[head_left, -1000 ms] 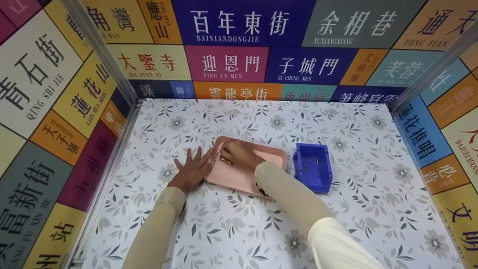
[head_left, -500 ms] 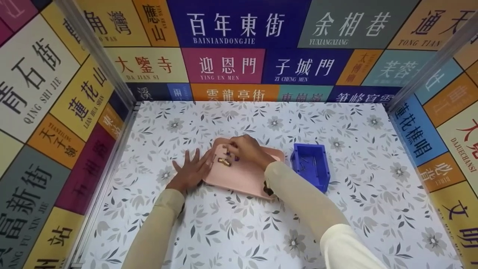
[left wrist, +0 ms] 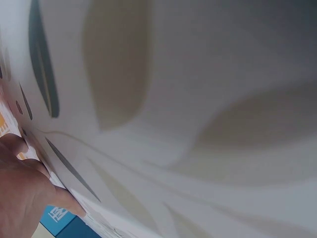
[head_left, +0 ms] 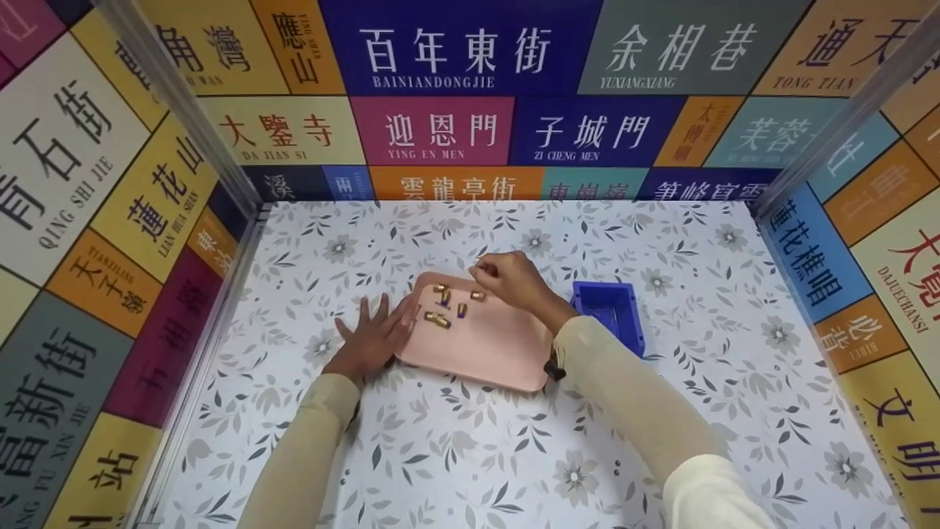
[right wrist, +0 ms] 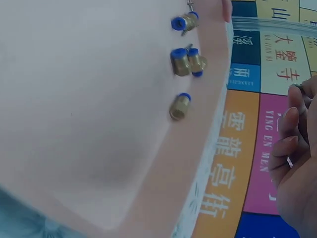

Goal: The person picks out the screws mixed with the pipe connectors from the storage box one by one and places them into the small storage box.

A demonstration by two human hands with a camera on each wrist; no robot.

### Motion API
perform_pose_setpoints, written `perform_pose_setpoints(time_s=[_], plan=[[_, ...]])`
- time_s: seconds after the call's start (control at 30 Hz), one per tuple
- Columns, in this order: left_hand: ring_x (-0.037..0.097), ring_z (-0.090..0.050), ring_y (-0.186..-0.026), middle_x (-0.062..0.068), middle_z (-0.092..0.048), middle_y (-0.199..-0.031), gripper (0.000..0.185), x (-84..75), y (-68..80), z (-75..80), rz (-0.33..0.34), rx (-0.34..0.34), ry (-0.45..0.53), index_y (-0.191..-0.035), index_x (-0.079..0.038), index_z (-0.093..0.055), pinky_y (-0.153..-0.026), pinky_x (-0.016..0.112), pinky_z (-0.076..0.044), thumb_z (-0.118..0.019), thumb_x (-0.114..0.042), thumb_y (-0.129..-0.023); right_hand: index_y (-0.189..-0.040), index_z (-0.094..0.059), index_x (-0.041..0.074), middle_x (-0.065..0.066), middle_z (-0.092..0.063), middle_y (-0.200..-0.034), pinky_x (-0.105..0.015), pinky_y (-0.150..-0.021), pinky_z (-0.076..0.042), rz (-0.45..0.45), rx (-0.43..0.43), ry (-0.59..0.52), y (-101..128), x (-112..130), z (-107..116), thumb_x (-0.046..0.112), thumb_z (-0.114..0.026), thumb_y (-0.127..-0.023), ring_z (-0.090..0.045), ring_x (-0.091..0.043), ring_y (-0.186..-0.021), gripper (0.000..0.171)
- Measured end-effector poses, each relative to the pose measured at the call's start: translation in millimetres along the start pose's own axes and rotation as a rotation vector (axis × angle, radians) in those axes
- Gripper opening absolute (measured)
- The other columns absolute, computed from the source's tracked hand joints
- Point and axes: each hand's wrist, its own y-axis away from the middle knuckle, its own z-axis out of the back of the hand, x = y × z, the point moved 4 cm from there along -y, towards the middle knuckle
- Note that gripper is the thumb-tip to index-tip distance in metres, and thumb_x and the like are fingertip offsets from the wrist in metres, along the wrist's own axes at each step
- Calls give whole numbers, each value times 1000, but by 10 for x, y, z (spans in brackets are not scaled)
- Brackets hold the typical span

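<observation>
Several brass push-in fittings with blue collars (head_left: pixel 461 310) lie toward the far left of a pink tray (head_left: pixel 485 353). The right wrist view shows them closer, including a single fitting (right wrist: pixel 180 106) and a pair lying together, with small metal pins among them. My right hand (head_left: pixel 518 281) hovers over the tray's far edge, its fingers curled and thumb and forefinger pinched. A tiny dark metal piece (right wrist: pixel 298 86) shows at those fingertips; its kind is mostly hidden. My left hand (head_left: pixel 371 336) lies with spread fingers on the table, its fingertips against the tray's left edge.
Right of the tray stands a blue bin (head_left: pixel 637 323) with thin metal pins inside, partly covered by my right forearm. The table has a floral cloth (head_left: pixel 470 455). Sign-printed walls (head_left: pixel 448 128) enclose its back and sides.
My right hand has lifted off the fittings and moved right toward the tray's far edge, uncovering them. The left hand stays at the tray's left edge.
</observation>
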Motion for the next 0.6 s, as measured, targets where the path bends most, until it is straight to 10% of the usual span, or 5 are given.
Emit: perform_pose_setpoints(time_s=[0.6], plan=[[44, 18, -156, 5, 3, -173, 59, -19, 0, 14, -31, 16, -35, -158, -57, 2, -104, 84, 20, -14, -71, -103, -87, -77, 13, 1, -66, -66, -29, -56, -46, 70, -105, 58, 430, -102, 770, 23, -64, -103, -52, -7, -53, 23]])
